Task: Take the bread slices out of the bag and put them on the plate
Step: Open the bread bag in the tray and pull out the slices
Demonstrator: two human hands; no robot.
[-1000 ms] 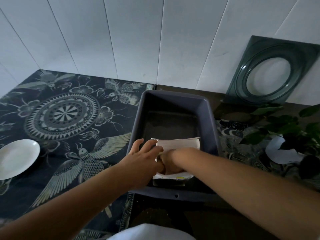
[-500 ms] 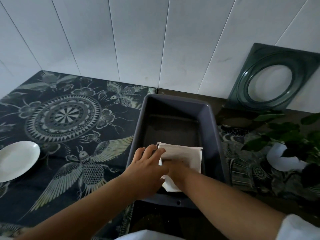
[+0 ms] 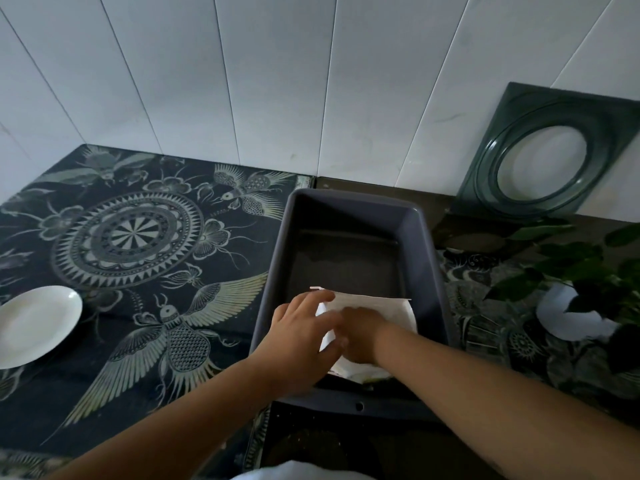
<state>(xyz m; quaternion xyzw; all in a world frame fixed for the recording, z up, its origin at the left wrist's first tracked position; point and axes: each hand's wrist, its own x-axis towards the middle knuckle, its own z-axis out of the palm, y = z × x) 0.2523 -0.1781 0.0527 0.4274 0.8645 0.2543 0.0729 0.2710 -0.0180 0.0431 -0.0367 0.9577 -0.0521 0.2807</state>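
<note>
Looking down through the head camera, I see both of my hands inside the dark grey rectangular plastic tub [image 3: 349,209]. My left hand [image 3: 301,344] lies palm down with its fingers [image 3: 311,303] slightly spread, their tips resting on the near left corner of the white paper bread bag [image 3: 381,308]. My right hand [image 3: 360,336] sits just beside the left, touching it at the knuckles; it seems pushed into the bag's opening, and I cannot tell whether its fingers are curled around anything, since the bag and the left hand hide them. The bag lies flat on the tub floor, directly under and beyond my fingertips. No bread slice shows. The white round ceramic plate [image 3: 34,327] rests well left of my left fingers, on the dark patterned cloth [image 3: 138,237], and it is bare.
</note>
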